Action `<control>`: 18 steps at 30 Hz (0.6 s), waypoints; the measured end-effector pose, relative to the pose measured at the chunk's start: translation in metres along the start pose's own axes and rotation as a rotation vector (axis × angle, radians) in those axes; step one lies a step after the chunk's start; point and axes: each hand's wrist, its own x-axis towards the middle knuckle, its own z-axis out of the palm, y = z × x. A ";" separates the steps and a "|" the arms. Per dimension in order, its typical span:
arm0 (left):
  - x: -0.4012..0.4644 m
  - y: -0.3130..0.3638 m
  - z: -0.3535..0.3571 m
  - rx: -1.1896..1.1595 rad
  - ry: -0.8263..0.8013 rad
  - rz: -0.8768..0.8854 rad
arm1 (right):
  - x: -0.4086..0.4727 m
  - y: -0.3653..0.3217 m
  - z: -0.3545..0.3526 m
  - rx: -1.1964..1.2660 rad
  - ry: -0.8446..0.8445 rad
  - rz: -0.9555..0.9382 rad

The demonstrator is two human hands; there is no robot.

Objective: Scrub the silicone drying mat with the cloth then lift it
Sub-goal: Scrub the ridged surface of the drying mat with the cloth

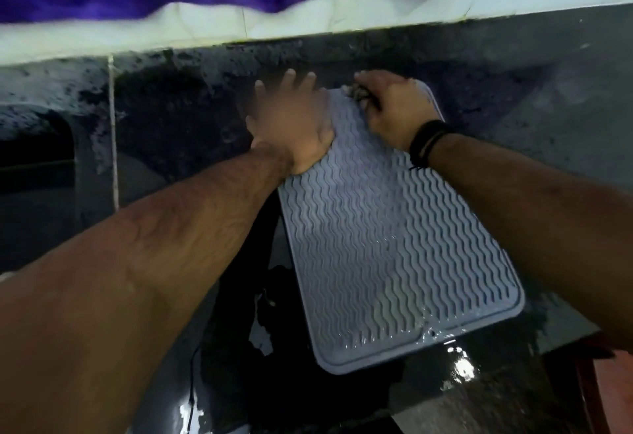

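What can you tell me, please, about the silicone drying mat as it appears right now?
The silicone drying mat is a grey rectangle with rounded corners, a raised rim and wavy ridges. It lies flat on a dark wet surface, water pooled at its near end. The left hand presses its far left edge with fingers spread; the right hand holds a cloth against its far end.

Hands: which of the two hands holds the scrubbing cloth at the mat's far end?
The right hand, the one with black bands at its wrist, grips the dark cloth on the silicone drying mat. The left hand lies with fingers spread, holding nothing.
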 end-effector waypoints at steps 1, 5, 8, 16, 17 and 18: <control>0.000 0.000 0.000 0.020 0.003 0.059 | 0.002 0.001 0.008 -0.067 -0.060 -0.013; 0.010 -0.004 0.004 0.081 -0.050 0.220 | 0.008 0.004 0.021 -0.152 -0.078 -0.020; 0.014 -0.008 0.006 0.041 -0.054 0.212 | 0.015 0.000 0.018 -0.149 -0.021 -0.004; 0.013 -0.007 0.010 -0.058 -0.123 0.095 | 0.003 -0.002 0.017 -0.200 -0.035 -0.022; 0.012 -0.006 0.008 -0.061 -0.123 0.092 | -0.001 -0.001 0.014 -0.198 -0.037 -0.028; 0.011 -0.005 0.006 -0.061 -0.120 0.094 | -0.005 0.000 0.011 -0.195 -0.039 -0.039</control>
